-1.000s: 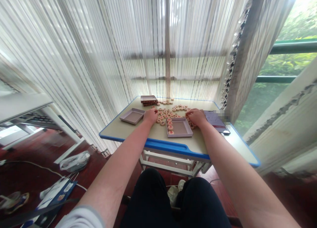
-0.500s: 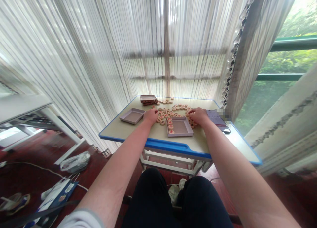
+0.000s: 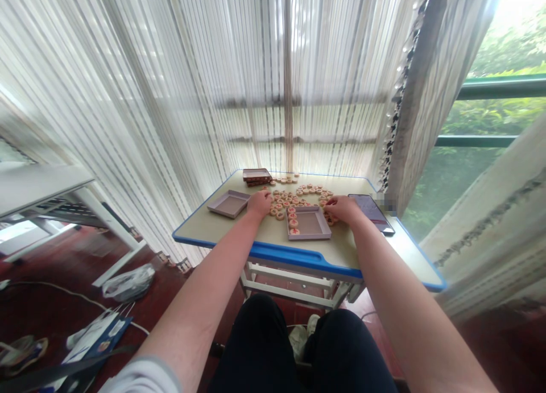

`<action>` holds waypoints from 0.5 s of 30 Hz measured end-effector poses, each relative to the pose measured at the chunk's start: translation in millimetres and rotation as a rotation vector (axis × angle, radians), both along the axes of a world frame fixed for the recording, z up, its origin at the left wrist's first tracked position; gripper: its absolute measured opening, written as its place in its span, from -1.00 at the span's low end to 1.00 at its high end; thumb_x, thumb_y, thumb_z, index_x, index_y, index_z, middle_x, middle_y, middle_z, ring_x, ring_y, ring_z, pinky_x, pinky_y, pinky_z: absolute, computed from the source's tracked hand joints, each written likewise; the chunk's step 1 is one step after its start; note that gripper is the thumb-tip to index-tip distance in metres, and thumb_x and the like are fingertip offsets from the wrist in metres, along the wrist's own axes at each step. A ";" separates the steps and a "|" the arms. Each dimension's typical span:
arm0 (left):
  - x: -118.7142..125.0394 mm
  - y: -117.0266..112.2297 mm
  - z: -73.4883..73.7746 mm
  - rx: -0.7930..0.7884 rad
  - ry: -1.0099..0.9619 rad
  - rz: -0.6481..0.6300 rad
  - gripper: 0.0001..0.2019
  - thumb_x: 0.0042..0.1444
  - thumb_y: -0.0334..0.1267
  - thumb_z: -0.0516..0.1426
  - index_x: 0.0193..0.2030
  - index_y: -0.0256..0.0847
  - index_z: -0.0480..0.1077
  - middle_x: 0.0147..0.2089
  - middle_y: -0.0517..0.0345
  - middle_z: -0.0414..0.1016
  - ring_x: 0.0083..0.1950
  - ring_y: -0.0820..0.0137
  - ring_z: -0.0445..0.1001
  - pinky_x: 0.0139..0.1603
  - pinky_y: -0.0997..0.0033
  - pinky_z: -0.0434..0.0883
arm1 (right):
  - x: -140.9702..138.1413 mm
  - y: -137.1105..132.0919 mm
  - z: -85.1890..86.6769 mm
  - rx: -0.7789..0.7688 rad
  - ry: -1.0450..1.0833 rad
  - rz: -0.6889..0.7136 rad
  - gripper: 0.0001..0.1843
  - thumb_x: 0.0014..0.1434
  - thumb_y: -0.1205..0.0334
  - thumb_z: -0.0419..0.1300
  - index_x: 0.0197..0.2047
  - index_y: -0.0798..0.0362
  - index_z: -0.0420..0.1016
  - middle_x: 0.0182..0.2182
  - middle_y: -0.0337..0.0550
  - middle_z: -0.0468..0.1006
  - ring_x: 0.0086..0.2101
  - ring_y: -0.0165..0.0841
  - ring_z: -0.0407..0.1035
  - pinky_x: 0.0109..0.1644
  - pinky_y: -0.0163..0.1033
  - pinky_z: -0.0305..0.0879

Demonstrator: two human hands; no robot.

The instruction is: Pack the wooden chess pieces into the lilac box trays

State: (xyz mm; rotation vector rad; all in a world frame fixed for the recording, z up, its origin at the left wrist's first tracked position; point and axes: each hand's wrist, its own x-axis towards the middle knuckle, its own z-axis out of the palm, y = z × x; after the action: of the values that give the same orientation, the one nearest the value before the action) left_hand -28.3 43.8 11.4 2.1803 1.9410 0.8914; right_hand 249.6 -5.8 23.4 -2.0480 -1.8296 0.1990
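Observation:
Round wooden Chinese chess pieces (image 3: 290, 201) with red or dark characters lie scattered over the middle of the table. A shallow open box (image 3: 310, 224) stands near the front edge, with a column of red-marked pieces (image 3: 293, 223) along its left side. My left hand (image 3: 259, 202) rests at the left edge of the scattered pieces, fingers curled together; what they hold, if anything, is hidden. Just beyond the box's right wall, my right hand (image 3: 342, 207) pinches with thumb and fingertips at a Chinese chess piece among others, partly covered by the fingers.
Another shallow box (image 3: 229, 203) lies left of my left hand. Stacked box parts (image 3: 256, 175) sit at the back left. A phone (image 3: 372, 213) lies to the right of my right hand. The table (image 3: 205, 231) has a blue rim; string curtains hang behind it.
The view has tilted slightly. My right hand's fingers have drawn closer together at the pieces by the box. My left hand stays at nearly the same place.

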 end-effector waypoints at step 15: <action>6.5 -9.9 7.2 0.095 0.013 0.011 -0.78 0.03 -0.31 0.05 -0.26 -0.19 0.51 -0.11 0.08 0.52 -0.02 0.34 0.41 0.06 0.39 0.30 | 1.5 6.5 -9.2 0.006 0.080 -0.048 -0.69 -0.04 0.10 0.19 -0.22 0.00 0.58 -0.56 -0.16 0.56 -0.43 -0.27 0.48 -0.21 -0.23 0.31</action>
State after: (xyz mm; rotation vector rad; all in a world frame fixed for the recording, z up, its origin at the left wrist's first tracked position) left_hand -21.8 34.0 18.7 2.2333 1.9573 0.9935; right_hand 251.1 0.7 14.2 -2.0469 -1.7299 0.2576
